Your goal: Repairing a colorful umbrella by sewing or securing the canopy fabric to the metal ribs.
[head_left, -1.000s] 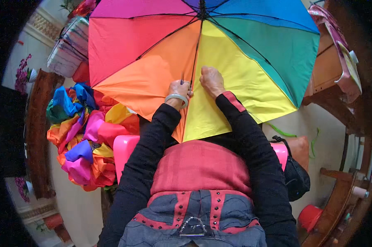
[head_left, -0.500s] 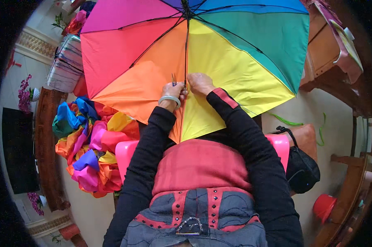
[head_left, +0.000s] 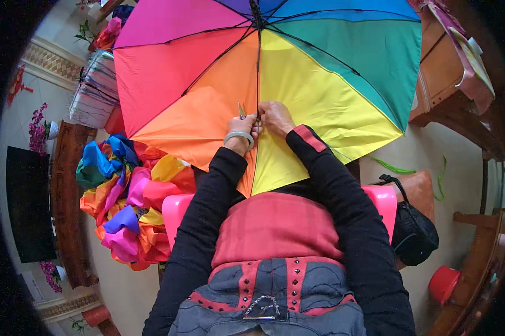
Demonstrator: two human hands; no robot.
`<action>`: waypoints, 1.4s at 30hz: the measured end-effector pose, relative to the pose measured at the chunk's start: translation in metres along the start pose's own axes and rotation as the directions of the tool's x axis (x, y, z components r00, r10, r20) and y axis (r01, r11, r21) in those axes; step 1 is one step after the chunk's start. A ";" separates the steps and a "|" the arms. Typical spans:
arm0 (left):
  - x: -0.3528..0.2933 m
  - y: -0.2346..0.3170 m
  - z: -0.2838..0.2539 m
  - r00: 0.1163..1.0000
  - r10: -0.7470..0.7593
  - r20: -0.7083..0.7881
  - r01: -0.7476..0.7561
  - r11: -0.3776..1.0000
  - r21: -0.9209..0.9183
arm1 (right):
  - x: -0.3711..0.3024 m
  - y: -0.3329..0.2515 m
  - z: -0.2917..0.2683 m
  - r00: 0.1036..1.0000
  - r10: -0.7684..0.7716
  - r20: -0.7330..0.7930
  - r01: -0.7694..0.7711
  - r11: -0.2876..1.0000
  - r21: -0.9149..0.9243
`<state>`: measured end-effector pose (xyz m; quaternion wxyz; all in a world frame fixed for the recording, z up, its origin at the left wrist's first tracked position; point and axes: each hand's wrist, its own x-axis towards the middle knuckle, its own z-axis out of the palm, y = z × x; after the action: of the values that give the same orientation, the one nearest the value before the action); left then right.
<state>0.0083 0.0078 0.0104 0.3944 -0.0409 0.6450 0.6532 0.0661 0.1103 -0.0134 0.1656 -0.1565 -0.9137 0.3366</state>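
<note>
An open rainbow umbrella (head_left: 151,73) lies over my lap with its inner side and black frame up. Along the seam between the orange and yellow panels runs a thin black rib (head_left: 258,73). My left hand (head_left: 244,127), with a pale bangle at the wrist, is closed at that rib. Two pointed blades of what looks like small scissors (head_left: 242,110) stick up from its fingers. Just right of the rib, my right hand (head_left: 276,116) is closed in a pinch, its fingertips close to the left ones. Whatever is between the right fingertips is too small to make out.
A heap of crumpled rainbow fabric (head_left: 132,207) lies to the left, beside the pink seat (head_left: 177,210). On the right are a black drawstring bag (head_left: 417,238), green strips (head_left: 395,167) on the floor, a red bucket (head_left: 444,284) and wooden furniture (head_left: 440,73).
The whole view has shifted slightly. My right fingertips have moved a little closer to the rib and the left hand. The scissors stay in the left hand.
</note>
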 end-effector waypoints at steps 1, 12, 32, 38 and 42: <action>0.001 -0.001 0.002 1.000 0.003 -0.003 -0.003 1.000 -0.004 | 0.000 0.001 0.000 1.000 -0.010 -0.011 0.010 1.000 0.009; 0.004 -0.005 0.002 0.994 -0.047 -0.104 0.026 0.981 -0.192 | 0.004 0.019 -0.001 0.995 0.070 0.069 -0.072 0.997 0.018; 0.006 -0.001 -0.005 0.998 0.006 0.057 -0.009 0.998 0.057 | 0.008 0.015 -0.001 0.965 0.151 0.214 -0.186 0.970 0.157; 0.004 -0.001 -0.003 0.999 0.033 0.041 -0.035 0.998 0.050 | 0.007 0.016 0.003 0.998 -0.008 0.064 0.007 1.000 0.022; 0.007 -0.002 -0.006 0.997 0.004 0.080 -0.005 1.000 0.008 | 0.006 0.012 0.000 0.998 0.004 0.066 -0.005 1.000 0.006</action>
<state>0.0017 0.0051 0.0040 0.4186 -0.0116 0.6316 0.6524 0.0628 0.1211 -0.0207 0.1352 -0.1469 -0.9173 0.3446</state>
